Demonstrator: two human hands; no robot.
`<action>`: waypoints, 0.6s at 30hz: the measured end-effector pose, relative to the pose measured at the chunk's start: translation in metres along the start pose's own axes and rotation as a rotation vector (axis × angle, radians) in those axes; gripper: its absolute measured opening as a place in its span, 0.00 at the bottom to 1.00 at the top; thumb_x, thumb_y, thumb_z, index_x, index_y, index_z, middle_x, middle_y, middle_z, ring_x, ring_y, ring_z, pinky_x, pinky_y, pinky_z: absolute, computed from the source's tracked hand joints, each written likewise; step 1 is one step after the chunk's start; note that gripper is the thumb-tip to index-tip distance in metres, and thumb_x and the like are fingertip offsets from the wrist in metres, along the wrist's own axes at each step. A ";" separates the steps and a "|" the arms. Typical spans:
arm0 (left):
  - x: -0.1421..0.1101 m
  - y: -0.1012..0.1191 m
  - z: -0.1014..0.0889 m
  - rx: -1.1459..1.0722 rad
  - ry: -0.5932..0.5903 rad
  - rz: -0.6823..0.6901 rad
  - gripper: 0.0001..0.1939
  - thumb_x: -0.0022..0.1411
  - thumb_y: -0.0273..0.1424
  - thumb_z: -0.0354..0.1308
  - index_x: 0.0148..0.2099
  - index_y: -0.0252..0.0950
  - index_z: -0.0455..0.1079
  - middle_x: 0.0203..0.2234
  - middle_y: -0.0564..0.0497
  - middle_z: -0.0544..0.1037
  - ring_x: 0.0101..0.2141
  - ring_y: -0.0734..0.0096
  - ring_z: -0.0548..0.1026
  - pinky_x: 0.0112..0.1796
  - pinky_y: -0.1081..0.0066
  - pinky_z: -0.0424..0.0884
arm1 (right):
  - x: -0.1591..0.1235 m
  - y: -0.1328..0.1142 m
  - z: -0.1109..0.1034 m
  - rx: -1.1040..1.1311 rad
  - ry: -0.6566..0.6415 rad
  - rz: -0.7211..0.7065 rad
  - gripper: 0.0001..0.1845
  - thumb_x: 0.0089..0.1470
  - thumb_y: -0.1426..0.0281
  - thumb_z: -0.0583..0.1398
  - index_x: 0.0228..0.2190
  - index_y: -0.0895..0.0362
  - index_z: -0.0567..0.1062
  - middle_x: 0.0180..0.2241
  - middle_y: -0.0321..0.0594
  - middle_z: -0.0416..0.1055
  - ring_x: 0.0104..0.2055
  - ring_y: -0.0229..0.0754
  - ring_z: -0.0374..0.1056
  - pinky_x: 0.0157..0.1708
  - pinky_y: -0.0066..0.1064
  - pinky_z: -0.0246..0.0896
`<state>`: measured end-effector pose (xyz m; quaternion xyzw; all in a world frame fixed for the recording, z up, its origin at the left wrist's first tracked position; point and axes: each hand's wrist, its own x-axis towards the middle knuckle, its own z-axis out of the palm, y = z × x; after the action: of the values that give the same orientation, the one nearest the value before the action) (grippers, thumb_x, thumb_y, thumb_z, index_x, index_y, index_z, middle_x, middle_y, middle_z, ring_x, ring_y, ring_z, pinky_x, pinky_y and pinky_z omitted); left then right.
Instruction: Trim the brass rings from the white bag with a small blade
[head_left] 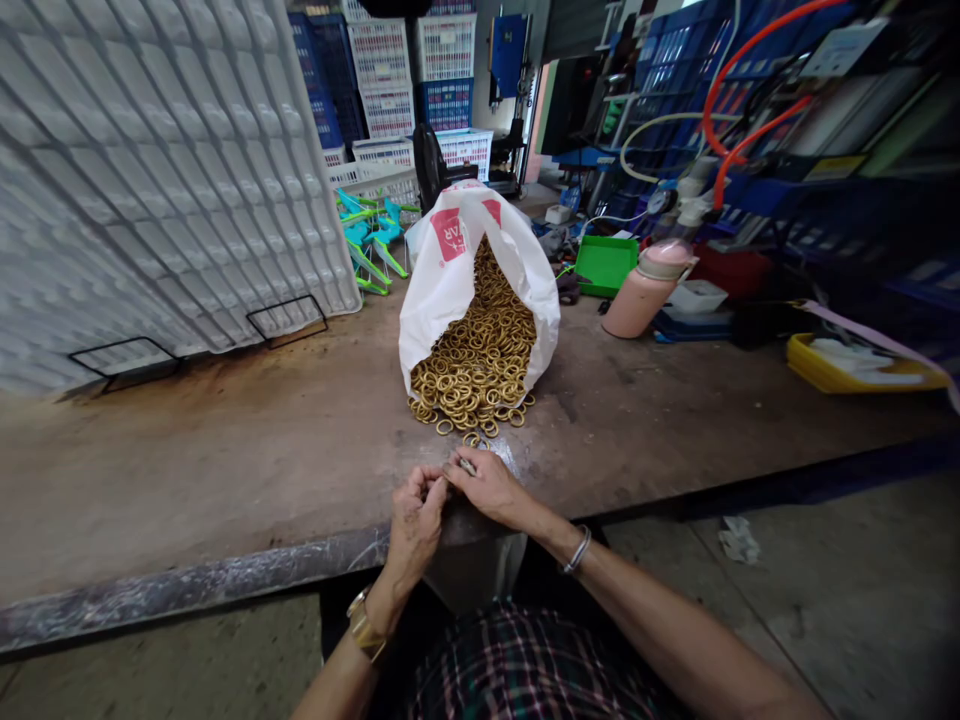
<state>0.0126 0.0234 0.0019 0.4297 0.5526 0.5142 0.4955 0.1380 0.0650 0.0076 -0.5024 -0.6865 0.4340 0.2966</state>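
Note:
My left hand (415, 515) and my right hand (487, 487) meet at the front edge of the workbench (300, 450). Both are closed in a pinch, fingertips almost touching. A small greyish piece shows at the right fingers, too small to name; whatever the left fingers hold is hidden. Just beyond them, loose brass-coloured rings (480, 375) spill from a white plastic bag (435, 300) lying open toward me. A few rings lie on the bench close to my right fingertips.
Stacked white moulded trays (172, 180) stand at the left, with black wire stands (289, 320) at their foot. To the right are a pink bottle (641, 300), a green tray (606, 265) and a yellow tray (817, 370). Crates (382, 60) fill the back.

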 end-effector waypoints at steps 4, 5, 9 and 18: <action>-0.001 -0.001 -0.001 0.009 -0.014 -0.055 0.10 0.51 0.37 0.59 0.28 0.35 0.68 0.16 0.55 0.69 0.19 0.77 0.63 0.22 0.77 0.57 | 0.002 0.001 0.003 -0.020 0.006 0.013 0.12 0.50 0.68 0.53 0.19 0.58 0.65 0.18 0.29 0.59 0.23 0.32 0.53 0.24 0.23 0.47; -0.002 0.000 -0.001 0.015 -0.023 -0.074 0.10 0.51 0.38 0.58 0.28 0.35 0.68 0.16 0.56 0.68 0.18 0.78 0.62 0.21 0.77 0.56 | 0.002 0.002 0.004 -0.022 0.009 0.016 0.11 0.50 0.68 0.53 0.19 0.58 0.65 0.18 0.29 0.59 0.23 0.32 0.53 0.24 0.23 0.46; -0.006 0.004 -0.001 -0.025 -0.108 -0.190 0.14 0.54 0.42 0.56 0.31 0.35 0.65 0.14 0.58 0.66 0.13 0.82 0.55 0.16 0.79 0.50 | 0.001 0.001 0.003 -0.008 0.007 0.035 0.11 0.50 0.69 0.52 0.20 0.58 0.66 0.18 0.29 0.59 0.22 0.32 0.53 0.23 0.23 0.46; -0.010 0.005 -0.002 -0.230 -0.191 -0.247 0.17 0.53 0.45 0.56 0.27 0.35 0.62 0.15 0.60 0.61 0.13 0.85 0.51 0.15 0.79 0.45 | -0.002 -0.002 0.001 0.038 -0.016 -0.012 0.12 0.52 0.68 0.51 0.19 0.58 0.64 0.18 0.29 0.58 0.22 0.32 0.53 0.23 0.23 0.47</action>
<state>0.0117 0.0141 0.0074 0.3463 0.4892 0.4661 0.6508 0.1364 0.0627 0.0093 -0.4891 -0.6833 0.4494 0.3032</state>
